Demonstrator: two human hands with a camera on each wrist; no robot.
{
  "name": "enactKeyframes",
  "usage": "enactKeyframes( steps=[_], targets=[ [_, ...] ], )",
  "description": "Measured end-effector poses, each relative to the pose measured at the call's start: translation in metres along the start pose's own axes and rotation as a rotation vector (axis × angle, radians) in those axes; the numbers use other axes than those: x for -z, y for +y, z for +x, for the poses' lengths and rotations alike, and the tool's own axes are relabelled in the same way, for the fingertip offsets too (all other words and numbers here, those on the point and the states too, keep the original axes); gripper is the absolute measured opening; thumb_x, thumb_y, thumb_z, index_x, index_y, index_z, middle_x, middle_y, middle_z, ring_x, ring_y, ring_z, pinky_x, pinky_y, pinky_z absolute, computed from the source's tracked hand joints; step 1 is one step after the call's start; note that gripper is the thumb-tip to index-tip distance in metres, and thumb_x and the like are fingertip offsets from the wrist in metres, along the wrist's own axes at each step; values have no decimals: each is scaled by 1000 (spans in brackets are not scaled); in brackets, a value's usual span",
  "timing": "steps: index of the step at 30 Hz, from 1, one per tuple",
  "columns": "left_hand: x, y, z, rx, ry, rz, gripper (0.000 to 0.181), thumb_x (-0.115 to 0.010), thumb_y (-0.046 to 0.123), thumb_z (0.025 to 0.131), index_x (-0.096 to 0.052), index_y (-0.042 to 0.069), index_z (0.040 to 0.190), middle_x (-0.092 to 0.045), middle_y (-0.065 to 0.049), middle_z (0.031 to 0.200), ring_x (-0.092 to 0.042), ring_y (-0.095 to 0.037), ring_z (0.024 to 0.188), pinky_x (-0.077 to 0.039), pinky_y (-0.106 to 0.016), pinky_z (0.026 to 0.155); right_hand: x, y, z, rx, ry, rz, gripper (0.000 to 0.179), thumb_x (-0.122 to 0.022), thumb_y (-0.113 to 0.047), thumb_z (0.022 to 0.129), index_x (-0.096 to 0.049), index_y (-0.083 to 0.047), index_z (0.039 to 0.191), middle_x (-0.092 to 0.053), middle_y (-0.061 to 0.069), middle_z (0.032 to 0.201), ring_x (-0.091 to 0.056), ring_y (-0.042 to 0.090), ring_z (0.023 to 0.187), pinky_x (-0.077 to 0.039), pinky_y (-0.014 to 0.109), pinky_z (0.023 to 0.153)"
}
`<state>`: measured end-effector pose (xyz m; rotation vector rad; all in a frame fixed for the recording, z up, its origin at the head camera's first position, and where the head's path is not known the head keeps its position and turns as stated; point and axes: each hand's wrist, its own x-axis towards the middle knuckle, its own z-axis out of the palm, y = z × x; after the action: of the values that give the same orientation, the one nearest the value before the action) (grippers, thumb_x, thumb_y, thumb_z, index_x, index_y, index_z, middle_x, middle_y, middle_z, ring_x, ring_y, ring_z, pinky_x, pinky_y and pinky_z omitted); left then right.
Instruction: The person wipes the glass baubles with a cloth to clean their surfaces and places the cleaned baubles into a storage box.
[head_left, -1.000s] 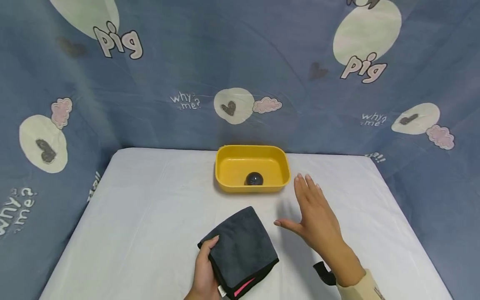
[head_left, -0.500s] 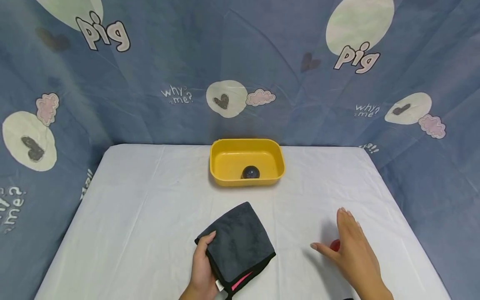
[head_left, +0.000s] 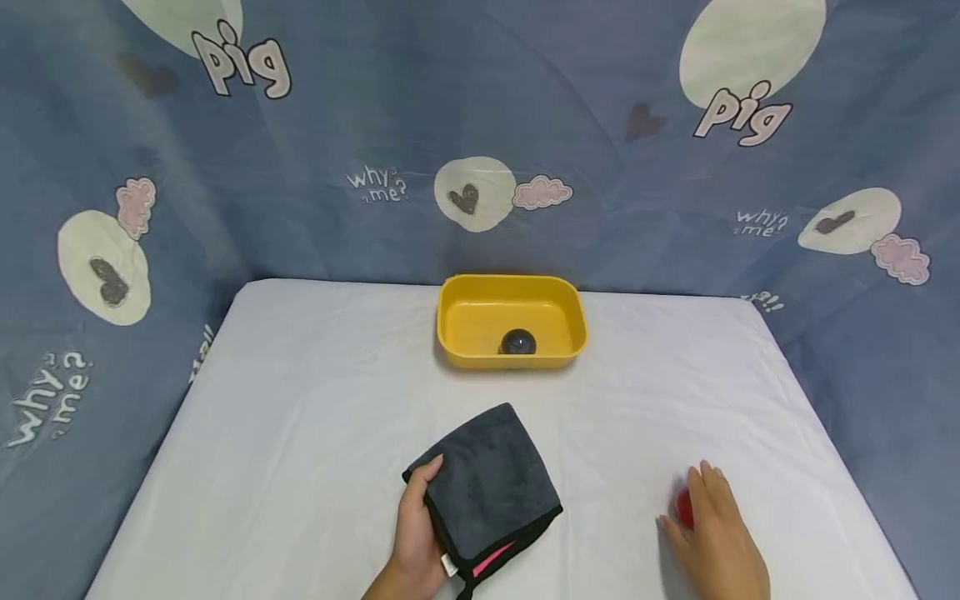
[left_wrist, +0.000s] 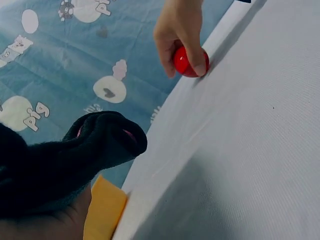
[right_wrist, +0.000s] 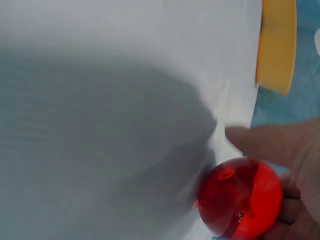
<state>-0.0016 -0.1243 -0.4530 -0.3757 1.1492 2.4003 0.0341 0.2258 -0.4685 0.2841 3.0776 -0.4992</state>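
- The right hand (head_left: 716, 537) is set around a glossy red ball (head_left: 684, 507), thumb on the near side of it, fingers on the far side. From the right wrist, the thumb stands a little apart from the ball; whether the fingers press it, I cannot tell.
- The ball sits on the table (head_left: 300, 458), between thumb and fingers, well apart from the left hand (head_left: 418, 533). Its surface is smooth, part darker and see-through-looking, part solid bright red.
- The left hand grips a folded, roughly square, dark grey plush cloth (head_left: 491, 483) by its side, thumb on top. It has black edging (head_left: 527, 535), a pink strip (head_left: 493, 559) and a small white tag (head_left: 449, 565).
- Beyond both hands stands a smooth yellow rectangular tray (head_left: 513, 363) with rounded corners; a shiny dark ball (head_left: 519, 342) lies inside, near its front wall.
- White fabric covers the table; behind hangs a blue printed curtain (head_left: 315, 233).
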Motion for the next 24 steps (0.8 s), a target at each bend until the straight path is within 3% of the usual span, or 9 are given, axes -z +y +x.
enactKeyframes(
  steps=[6,10,13,16,19,24],
  targets=[
    [1,1,2,-15,-26,14,84,-33,63,107,-15,8,167,-36,-12,163,-50,-20,137,-41,-36,113,-2,8,-2,-110,-49,6,78,-85,-8,82,-42,18,142,-42,40,144,-44,58,133,-40,70,105],
    [3,2,3,-18,-40,25,88,-32,67,106,-11,7,167,-28,-15,167,-46,-21,140,-39,-37,115,-2,7,0,-185,-128,21,80,-86,-19,86,-41,18,142,-47,41,139,-53,56,121,-45,68,101],
    [3,3,2,-8,-44,27,89,-32,68,105,-10,7,167,-24,-16,168,-43,-23,143,-36,-40,118,-9,-4,-2,-196,-99,76,82,-86,-26,87,-43,16,143,-51,39,138,-55,55,118,-47,66,100],
    [3,3,2,4,-32,36,89,-31,68,105,-9,8,167,-21,-17,170,-38,-25,146,-32,-43,120,-19,-22,-6,-109,73,203,77,-88,-25,85,-51,11,142,-60,35,131,-63,52,111,-52,64,94],
    [2,3,3,13,-13,53,89,-30,68,105,-11,7,167,-20,-18,170,-37,-26,147,-31,-44,121,-24,-45,-6,-38,177,367,67,-89,-24,85,-59,3,139,-69,29,123,-70,46,104,-57,57,87],
    [0,2,3,15,1,61,91,-32,71,103,-16,8,167,-27,-15,167,-39,-24,144,-30,-43,120,-19,-92,1,-33,72,627,67,-87,-33,87,-61,-6,143,-69,18,130,-71,36,111,-59,43,89]
  ],
)
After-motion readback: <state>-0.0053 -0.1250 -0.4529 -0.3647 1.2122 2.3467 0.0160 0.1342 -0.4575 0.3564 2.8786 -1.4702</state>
